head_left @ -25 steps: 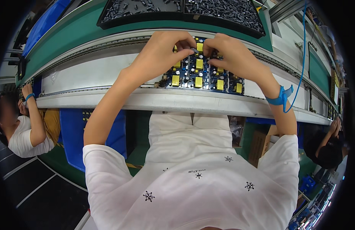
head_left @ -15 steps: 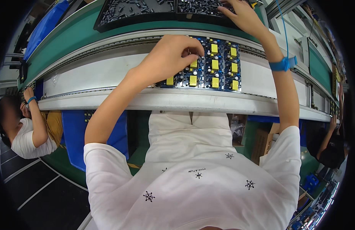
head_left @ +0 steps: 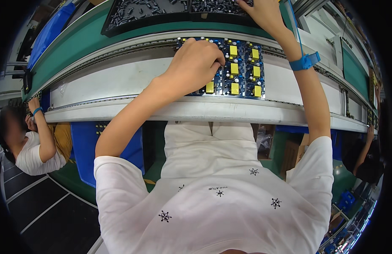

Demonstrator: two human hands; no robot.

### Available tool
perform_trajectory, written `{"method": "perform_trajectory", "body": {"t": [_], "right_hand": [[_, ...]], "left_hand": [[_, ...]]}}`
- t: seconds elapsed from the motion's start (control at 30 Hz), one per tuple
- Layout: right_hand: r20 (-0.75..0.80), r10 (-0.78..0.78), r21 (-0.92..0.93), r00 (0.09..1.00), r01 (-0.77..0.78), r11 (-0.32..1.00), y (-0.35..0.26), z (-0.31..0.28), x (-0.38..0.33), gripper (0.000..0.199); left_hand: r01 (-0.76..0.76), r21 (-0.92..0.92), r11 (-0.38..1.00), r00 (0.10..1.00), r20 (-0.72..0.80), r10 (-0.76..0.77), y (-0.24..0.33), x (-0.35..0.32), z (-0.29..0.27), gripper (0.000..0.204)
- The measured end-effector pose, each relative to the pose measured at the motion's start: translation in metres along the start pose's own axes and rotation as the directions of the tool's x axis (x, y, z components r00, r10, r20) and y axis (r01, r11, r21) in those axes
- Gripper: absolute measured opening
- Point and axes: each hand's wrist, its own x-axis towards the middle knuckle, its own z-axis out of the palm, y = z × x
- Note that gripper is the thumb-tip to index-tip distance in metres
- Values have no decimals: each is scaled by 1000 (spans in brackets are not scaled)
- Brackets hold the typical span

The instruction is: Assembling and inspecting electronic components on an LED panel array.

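Note:
A blue circuit board panel [head_left: 242,70] with several yellow block parts lies on the white conveyor belt [head_left: 120,80] in front of me. My left hand [head_left: 196,63] rests on the panel's left part, fingers curled down onto it. My right hand [head_left: 263,10] is stretched far up to the black parts tray [head_left: 213,6] full of small dark components; its fingertips are at the tray and cut off by the frame's top edge. A blue wrist strap [head_left: 304,62] with a coiled cord sits on my right wrist.
A second black tray [head_left: 141,15] of small parts lies on the green shelf [head_left: 86,40] behind the belt. A metal rail [head_left: 196,111] edges the belt near me. One seated person [head_left: 28,144] works at the left, another person [head_left: 367,156] at the right. Blue bins [head_left: 84,146] stand below.
My right hand left the panel and reached up and right to the black tray. My left hand stayed on the panel, which now sits a little further right on the belt.

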Motion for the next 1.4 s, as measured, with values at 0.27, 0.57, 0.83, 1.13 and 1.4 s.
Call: {"method": "perform_trajectory", "body": {"t": [0.27, 0.57, 0.83, 1.13, 1.4], "right_hand": [[-103, 77, 325, 992, -40, 945, 2, 2, -7, 14], [-9, 34, 316, 999, -30, 948, -8, -4, -11, 12], [114, 71, 481, 991, -118, 869, -23, -19, -22, 15], [348, 0, 756, 937, -281, 591, -27, -28, -68, 12], [523, -75, 728, 849, -399, 558, -45, -41, -85, 12]], "left_hand": [[30, -32, 999, 998, -49, -32, 3, -3, 3, 13], [50, -8, 999, 998, -24, -50, 10, 1, -4, 7], [-10, -52, 999, 999, 33, 11, 7, 6, -6, 3], [-91, -60, 994, 936, -346, 65, -44, 22, -16, 14], [315, -56, 947, 948, 67, -312, -97, 62, -93, 20]]}}
